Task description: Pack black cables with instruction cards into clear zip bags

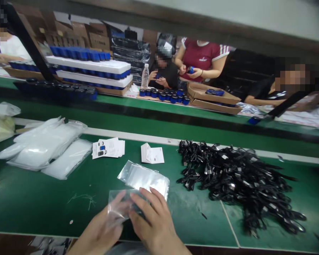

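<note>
Near the front edge of the green table, my left hand (106, 219) is closed on a clear plastic bag (116, 209), which covers part of its fingers. Against the bag's right side rest the fingers of my right hand (154, 217), thumb and fingertips closed on it. Just beyond my hands lies a stack of clear bags (146, 177). Folded leaflets (155, 155) and a fanned pile of printed cards (110, 148) sit behind them. A large heap of black cables (236, 180) covers the table to the right.
Filled white plastic bags (45, 141) lie at the left. Across a raised green ledge (122, 106) are blue-and-black round items (172, 97), foam trays (90, 67), an open carton (215, 95) and a bottle (145, 76). Several people sit or stand there. A grey beam (175, 21) crosses the top.
</note>
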Motion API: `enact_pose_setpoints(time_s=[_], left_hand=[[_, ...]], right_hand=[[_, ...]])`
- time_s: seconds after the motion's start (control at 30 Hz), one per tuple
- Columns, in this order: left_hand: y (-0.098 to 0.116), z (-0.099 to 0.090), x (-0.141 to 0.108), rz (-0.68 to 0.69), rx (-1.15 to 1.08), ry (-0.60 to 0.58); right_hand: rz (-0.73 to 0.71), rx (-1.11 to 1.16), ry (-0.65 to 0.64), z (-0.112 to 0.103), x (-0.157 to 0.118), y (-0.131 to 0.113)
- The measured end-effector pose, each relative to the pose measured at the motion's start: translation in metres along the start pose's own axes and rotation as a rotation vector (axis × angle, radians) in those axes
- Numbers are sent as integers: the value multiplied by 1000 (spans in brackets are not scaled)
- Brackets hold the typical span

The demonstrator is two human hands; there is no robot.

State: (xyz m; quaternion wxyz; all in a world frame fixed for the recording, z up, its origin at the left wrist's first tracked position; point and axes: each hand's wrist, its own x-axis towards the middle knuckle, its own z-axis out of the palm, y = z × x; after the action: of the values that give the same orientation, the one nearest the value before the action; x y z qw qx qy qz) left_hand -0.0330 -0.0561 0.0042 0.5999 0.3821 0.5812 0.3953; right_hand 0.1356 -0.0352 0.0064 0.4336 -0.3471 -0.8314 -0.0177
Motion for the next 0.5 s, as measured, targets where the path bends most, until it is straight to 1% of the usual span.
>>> enact_pose_setpoints(time_s=[0.03, 0.07, 0.1, 0.13, 0.2, 0.23, 0.27, 0.33, 0.37, 0.43, 0.47, 0.5], left_hand=[[6, 8, 10, 0, -21, -28], [13, 15, 18, -6, -33, -46], [18, 22, 24, -3, -42, -49], [22, 27, 27, 8, -47, -41], [26, 36, 30, 54, -52, 3], [25, 39, 29, 79, -44, 25], [24, 42, 28, 99, -29, 45], [20, 44, 28, 114, 16, 69], [17, 44, 28, 117, 40, 74], [11, 40, 30, 164, 101, 114], [8, 36, 32, 226, 158, 168], [6, 31, 32, 308, 243, 254]], right_hand=[[27, 7, -6, -2, -1, 1], [99, 25, -3, -4, -3, 3], [219, 56, 10, -7, -6, 7], [375, 110, 27, -10, -8, 11], [712, 309, 41, -16, -13, 22], [844, 447, 10, -19, -15, 26], [937, 588, -49, -21, -16, 29], [1026, 777, -165, -23, -16, 32], [1041, 796, -197, -24, -15, 32], [1056, 737, -205, -24, -13, 30], [1063, 695, -201, -23, -11, 28], [1073, 659, -201, -22, -10, 27]])
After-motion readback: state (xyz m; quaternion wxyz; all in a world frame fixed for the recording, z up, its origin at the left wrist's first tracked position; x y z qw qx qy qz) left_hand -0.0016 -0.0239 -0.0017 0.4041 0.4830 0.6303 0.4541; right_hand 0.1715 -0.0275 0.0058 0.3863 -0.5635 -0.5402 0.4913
